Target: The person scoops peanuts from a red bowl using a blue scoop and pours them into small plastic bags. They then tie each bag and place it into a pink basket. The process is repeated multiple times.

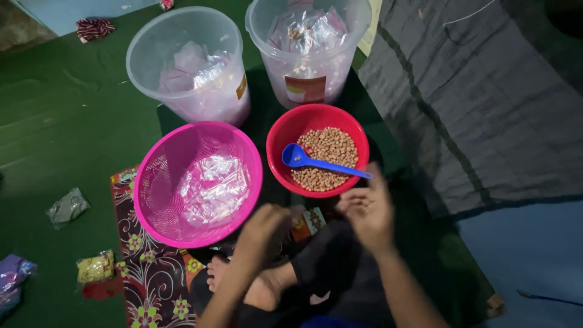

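Both hands blurred, left hand [262,226] curled, right hand [366,209] pinched, whether either grip clamps anything I cannot tell; blue scoop [316,161] lies in the red bowl [279,136] of peanuts [331,149] just beyond the right fingers.

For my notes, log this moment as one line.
left hand: empty, near pink plastic mesh basket | right hand: by blue plastic scoop | red round bowl: holds peanuts

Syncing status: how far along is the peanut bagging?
Done: clear packets fill both clear buckets and lie in the pink basket. In hand: both hands are together, blurred; contents unclear. Left: red bowl holds plenty of peanuts, scoop resting inside.
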